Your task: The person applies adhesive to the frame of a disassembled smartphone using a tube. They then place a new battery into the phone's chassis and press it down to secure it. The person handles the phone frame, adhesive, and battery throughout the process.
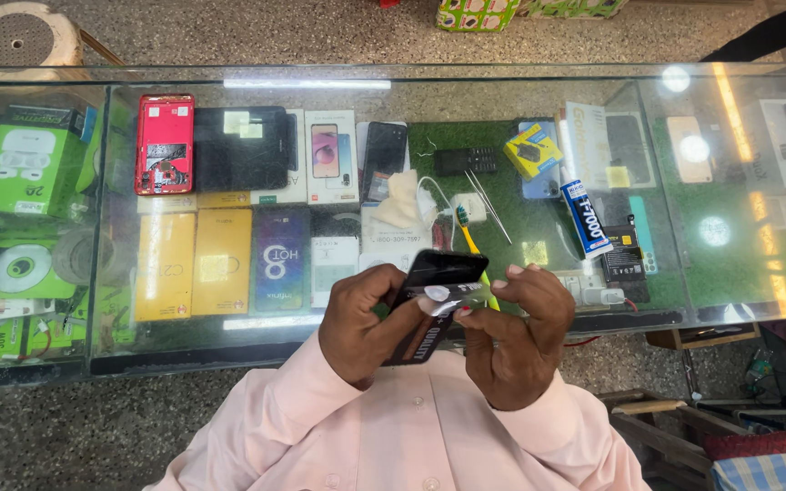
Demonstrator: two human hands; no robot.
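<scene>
Left hand [363,325] grips black phone [438,273] over glass counter's [411,314] near edge, long axis tilted up-right, right hand [516,332] pinching white sticker tab [443,298] at its middle, yellow toothbrush [471,247] just beyond.

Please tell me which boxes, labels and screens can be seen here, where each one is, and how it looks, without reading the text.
Phone: held by left hand and right hand; black, dark screen.
Red phone: counter's far left; back open.
Yellow boxes: under the glass, left of centre; two, flat.
Green box: far left; white earbuds pictured.
Glue tube: right of centre; blue and white.
Small yellow box: on the green mat.
</scene>
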